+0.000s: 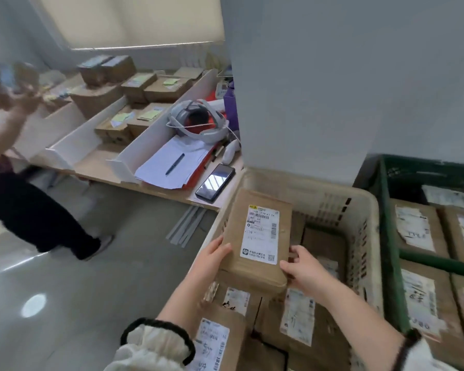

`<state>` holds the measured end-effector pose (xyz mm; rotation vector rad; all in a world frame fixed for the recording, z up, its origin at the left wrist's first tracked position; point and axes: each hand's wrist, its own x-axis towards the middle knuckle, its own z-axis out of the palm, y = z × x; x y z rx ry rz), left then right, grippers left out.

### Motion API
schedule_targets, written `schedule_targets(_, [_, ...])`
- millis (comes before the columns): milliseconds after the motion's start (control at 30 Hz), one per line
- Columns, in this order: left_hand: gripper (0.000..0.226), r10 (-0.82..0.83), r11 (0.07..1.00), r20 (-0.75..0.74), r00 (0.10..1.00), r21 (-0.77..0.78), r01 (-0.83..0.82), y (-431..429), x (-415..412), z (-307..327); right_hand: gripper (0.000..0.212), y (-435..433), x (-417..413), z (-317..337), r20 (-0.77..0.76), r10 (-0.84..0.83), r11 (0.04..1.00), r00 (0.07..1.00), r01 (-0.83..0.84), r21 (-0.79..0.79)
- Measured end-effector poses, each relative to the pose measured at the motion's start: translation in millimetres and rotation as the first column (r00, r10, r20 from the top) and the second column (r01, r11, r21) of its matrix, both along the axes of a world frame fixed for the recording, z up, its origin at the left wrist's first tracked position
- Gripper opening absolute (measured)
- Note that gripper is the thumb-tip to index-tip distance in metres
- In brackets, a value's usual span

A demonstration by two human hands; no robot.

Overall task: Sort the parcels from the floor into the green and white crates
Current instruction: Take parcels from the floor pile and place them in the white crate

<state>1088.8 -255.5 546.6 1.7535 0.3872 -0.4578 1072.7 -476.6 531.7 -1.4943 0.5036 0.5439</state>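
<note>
Bits I can't see or read
My left hand [212, 255] & right hand [303, 269] grip the parcel [257, 236] at its near corners, fingers tucked under it, out of sight. Print on its label [263, 234] is too small to read. It covers pt of the boxes [298, 317] in the white crate [364, 210]. Rt edge cuts off the green crate [386, 236]. At left, the other person [32, 210] is a blur, cut by the edge; can't tell what they hold up.

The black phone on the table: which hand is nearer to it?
Left. The left hand grips the left edge of the parcel, directly below the phone in view; the right hand grips its right side, farther off.
</note>
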Motion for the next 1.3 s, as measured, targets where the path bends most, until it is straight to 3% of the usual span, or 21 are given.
schedule_targets(133, [0.036,-0.128,0.959,-0.010,0.992,0.254,0.126,13,9,-38,0.046,21,24,-52,-0.133,0.102,0.991,0.986,-0.112,-0.068])
schedule_targets(367, [0.030,-0.232,0.715,-0.104,0.967,0.656,0.242,9,18,-85,0.025,40,31,-96,-0.249,0.160,0.969,0.955,-0.200,-0.146])
schedule_targets(667, [0.059,-0.257,0.676,-0.041,0.965,0.707,0.210,15,1,-94,0.023,61,22,-95,-0.240,0.246,0.911,0.939,-0.309,-0.273])
schedule_targets(967, [0.062,-0.264,0.713,-0.021,0.964,0.669,0.210,16,-7,-89,0.026,57,18,-86,-0.230,0.273,0.900,0.934,-0.332,-0.282])
schedule_targets(1300, [0.066,-0.254,0.694,-0.089,0.963,0.677,0.245,14,-8,-103,0.028,63,18,-91,-0.252,0.224,0.926,0.941,-0.286,-0.245])
